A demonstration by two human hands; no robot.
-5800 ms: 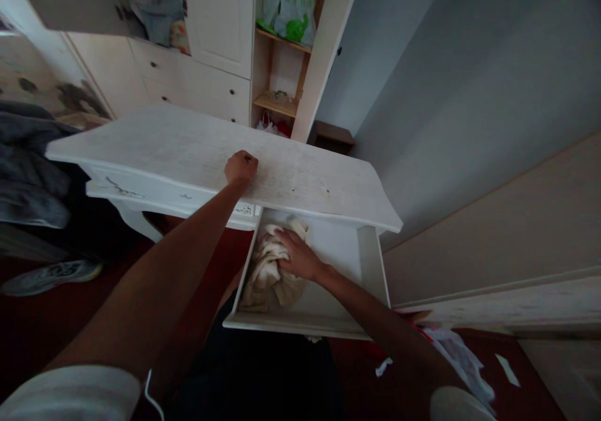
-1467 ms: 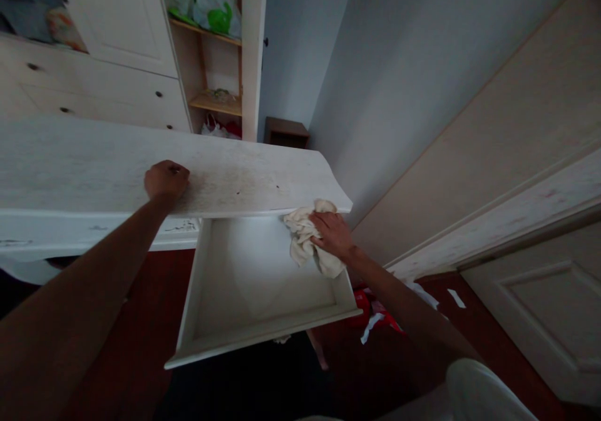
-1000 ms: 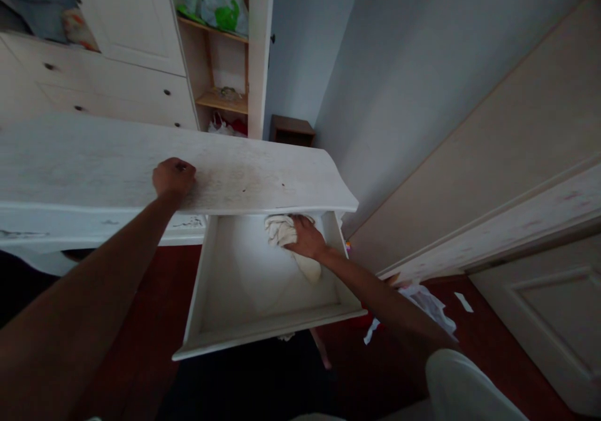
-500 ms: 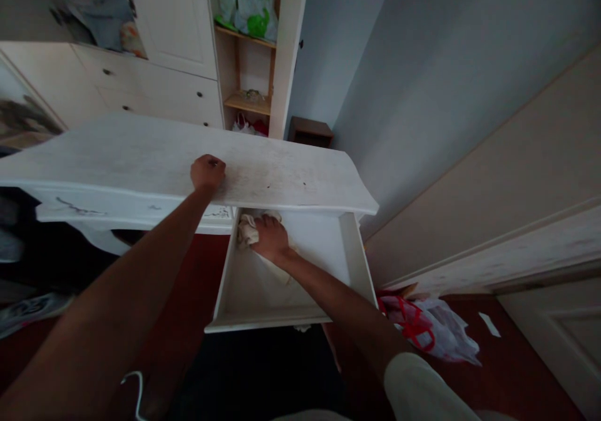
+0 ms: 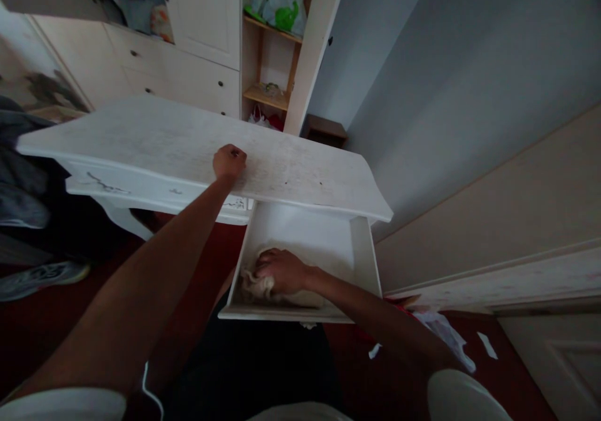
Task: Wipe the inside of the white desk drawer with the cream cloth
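Observation:
A white drawer (image 5: 364, 252) stands pulled out from a white desk (image 5: 173, 126). Inside it, at the near left corner, my right hand (image 5: 284, 272) grips a crumpled cream cloth (image 5: 258, 285), part of which spreads over the drawer floor under my wrist. My left hand (image 5: 230, 161) rests on the desktop as a closed fist, left of the open drawer; whether anything small is inside it cannot be made out. Grey smudges and a few dark specks mark the desktop around it.
Behind the desk stand white cabinets (image 5: 201, 20) and a shelf holding plastic bags (image 5: 284, 1). A wall runs along the right. On the floor lie a plastic bag (image 5: 446, 333) at the right and a shoe (image 5: 42, 278) at the left.
My right hand has moved the cloth from the drawer's back left toward its front left corner. My left fist keeps its place on the desktop, while the view has shifted.

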